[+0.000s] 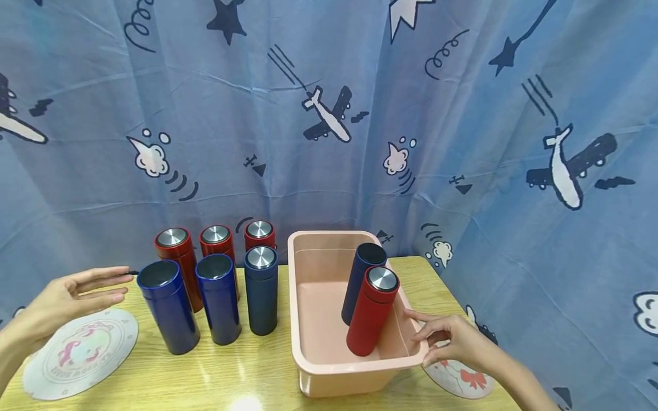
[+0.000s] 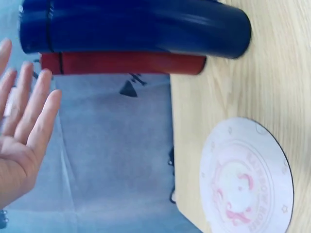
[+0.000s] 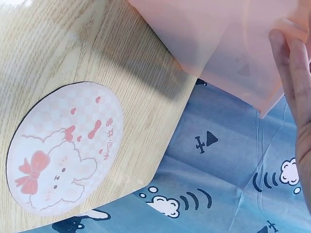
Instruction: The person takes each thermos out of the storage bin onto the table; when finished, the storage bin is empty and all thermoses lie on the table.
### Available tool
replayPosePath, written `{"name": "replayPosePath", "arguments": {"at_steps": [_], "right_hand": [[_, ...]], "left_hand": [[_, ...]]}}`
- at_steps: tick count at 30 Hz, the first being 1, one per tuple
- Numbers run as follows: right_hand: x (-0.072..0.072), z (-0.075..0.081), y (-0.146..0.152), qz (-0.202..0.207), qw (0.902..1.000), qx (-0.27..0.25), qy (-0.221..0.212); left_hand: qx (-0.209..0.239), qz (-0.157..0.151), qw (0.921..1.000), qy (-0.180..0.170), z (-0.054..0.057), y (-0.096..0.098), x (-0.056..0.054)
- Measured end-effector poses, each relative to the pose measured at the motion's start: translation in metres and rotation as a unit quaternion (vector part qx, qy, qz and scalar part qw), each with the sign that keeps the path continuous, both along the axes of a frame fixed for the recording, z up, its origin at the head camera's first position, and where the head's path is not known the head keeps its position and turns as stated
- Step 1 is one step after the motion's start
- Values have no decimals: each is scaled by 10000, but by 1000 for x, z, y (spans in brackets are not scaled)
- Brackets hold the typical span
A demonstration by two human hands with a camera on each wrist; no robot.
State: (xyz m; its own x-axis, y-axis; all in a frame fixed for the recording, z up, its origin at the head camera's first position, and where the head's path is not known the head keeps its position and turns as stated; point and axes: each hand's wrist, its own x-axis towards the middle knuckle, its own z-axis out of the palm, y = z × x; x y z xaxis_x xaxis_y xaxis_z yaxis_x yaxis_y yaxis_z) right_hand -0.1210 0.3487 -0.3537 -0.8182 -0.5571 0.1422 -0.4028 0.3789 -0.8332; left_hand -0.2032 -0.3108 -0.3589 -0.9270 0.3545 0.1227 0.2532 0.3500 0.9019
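My left hand (image 1: 79, 294) is held out with its fingers extended, just left of a glossy blue thermos (image 1: 168, 314). Nothing is in its grasp, and the left wrist view also has its fingers (image 2: 36, 111) spread apart. A second glossy blue thermos (image 1: 220, 305) and a matte navy one (image 1: 262, 297) stand to the right of the first. Behind them are three red thermoses (image 1: 177, 254), partly hidden. With my right hand (image 1: 452, 339) I grip the right rim of a pink bin (image 1: 319, 368). Inside it, a red thermos (image 1: 371, 319) leans in front of a dark blue thermos (image 1: 360, 279).
A round white mat (image 1: 82, 354) lies on the wooden table (image 1: 247, 365) below my left hand. Another round mat with a bunny print (image 3: 68, 150) lies beside the bin, under my right hand. A blue patterned curtain (image 1: 257, 160) hangs behind the table.
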Motion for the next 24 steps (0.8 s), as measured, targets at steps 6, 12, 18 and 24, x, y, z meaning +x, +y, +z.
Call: {"name": "replayPosePath", "arguments": {"at_steps": [6,12,18,24], "right_hand": [[0,-1,-1,-30,10000,17,-9],[0,0,0,-43,9999,136,46],[0,1,0,-108,9997,188,-60],[0,-1,0,-43,10000,60,51]], "left_hand": [[986,152,9948,-192,5,11,12],[1866,-10,9823,-182,13,32,26],[1762,-411,9834,126,23,68,37],[1997,-712,9773,-46,27,105,47]]}}
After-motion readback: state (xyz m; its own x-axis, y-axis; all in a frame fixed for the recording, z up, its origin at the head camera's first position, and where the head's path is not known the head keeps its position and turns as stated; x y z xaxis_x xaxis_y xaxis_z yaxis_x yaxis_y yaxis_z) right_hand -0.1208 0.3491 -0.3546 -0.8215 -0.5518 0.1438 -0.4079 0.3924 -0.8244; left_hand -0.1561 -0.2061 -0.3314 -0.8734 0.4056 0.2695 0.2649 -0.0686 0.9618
